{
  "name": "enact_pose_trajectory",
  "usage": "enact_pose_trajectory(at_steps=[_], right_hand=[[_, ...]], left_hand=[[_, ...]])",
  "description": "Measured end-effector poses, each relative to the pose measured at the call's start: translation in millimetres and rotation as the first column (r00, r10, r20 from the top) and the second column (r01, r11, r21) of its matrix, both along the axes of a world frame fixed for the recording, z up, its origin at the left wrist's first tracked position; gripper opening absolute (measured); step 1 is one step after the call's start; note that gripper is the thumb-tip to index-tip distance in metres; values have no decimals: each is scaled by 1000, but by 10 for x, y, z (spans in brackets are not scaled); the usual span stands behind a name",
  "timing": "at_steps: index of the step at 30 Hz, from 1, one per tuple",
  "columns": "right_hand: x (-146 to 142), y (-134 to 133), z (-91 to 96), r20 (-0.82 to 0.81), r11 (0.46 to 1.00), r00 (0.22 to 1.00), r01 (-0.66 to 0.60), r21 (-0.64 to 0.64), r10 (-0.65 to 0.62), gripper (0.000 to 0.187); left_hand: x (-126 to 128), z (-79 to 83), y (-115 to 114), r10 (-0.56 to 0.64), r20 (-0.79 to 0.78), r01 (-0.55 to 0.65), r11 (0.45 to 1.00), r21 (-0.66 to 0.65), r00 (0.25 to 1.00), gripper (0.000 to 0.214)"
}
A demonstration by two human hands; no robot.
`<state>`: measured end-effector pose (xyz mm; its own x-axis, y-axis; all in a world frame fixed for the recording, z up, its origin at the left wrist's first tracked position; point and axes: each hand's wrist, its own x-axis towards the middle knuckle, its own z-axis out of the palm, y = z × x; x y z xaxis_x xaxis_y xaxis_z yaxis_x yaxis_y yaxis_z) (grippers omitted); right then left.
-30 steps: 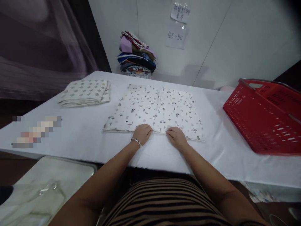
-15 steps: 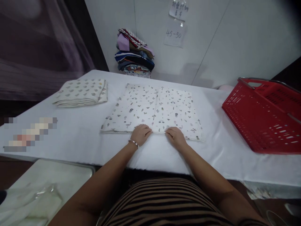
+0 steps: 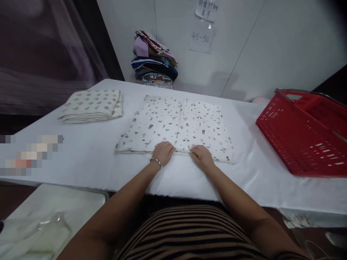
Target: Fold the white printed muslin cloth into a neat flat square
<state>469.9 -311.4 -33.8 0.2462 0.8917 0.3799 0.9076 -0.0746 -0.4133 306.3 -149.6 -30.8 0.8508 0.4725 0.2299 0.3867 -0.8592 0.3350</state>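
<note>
A white cloth (image 3: 162, 121) printed with small palms, rainbows and animals lies folded flat in front of me, with a seam or fold line down its middle. My left hand (image 3: 163, 152) pinches its near edge just left of that line. On the other side of the line, my right hand (image 3: 201, 157) grips the same edge between thumb and fingers. A short stretch of the layered edge shows between the two hands. The fingertips are partly hidden by the backs of the hands.
A second folded cloth (image 3: 92, 104) with grey prints lies at the left of the white-covered table (image 3: 89, 159). A red plastic basket (image 3: 303, 141) stands at the right. Behind the table is a stack of folded fabrics (image 3: 154, 61). Paper signs (image 3: 200, 39) hang on the wall.
Both hands keep hold of the near edge and have hardly moved. Between them the edge looks slightly lifted. The view has shifted a little.
</note>
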Motion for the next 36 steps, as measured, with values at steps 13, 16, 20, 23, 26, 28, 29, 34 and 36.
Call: enact_pose_trajectory(at_steps=[13, 16, 20, 23, 26, 28, 29, 34, 36], right_hand=[[-22, 30, 32, -106, 998, 993, 51, 20, -49, 22], [-18, 29, 21, -98, 998, 994, 52, 26, -49, 21], [-2, 33, -13, -59, 998, 997, 57, 11, -57, 22], [11, 35, -45, -41, 999, 998, 45, 25, -44, 22], [16, 30, -66, -25, 998, 1000, 12, 62, -11, 23], [13, 23, -66, -8, 997, 1000, -23, 73, 23, 24], [8, 19, -62, 3, 997, 999, -41, 71, 41, 25], [-35, 19, -22, 66, 998, 995, -70, -2, 70, 24], [-50, 33, -7, 85, 999, 995, -40, -23, 42, 24]], left_hand=[[-45, 14, -237, -207, 117, 189, 971, 146, 971, 21], [30, 6, -226, -192, 61, 182, 973, 145, 979, 17], [97, -4, -186, -180, 19, 176, 976, 126, 983, 20], [106, 3, -181, -190, 30, 184, 974, 129, 981, 23], [104, 18, -185, -195, 77, 184, 975, 126, 978, 24], [106, 25, -185, -190, 97, 180, 978, 108, 977, 25], [108, 27, -184, -189, 100, 179, 979, 98, 977, 25], [122, 24, -174, -198, 120, 189, 978, 86, 973, 24], [125, 24, -172, -200, 127, 190, 978, 85, 972, 24]])
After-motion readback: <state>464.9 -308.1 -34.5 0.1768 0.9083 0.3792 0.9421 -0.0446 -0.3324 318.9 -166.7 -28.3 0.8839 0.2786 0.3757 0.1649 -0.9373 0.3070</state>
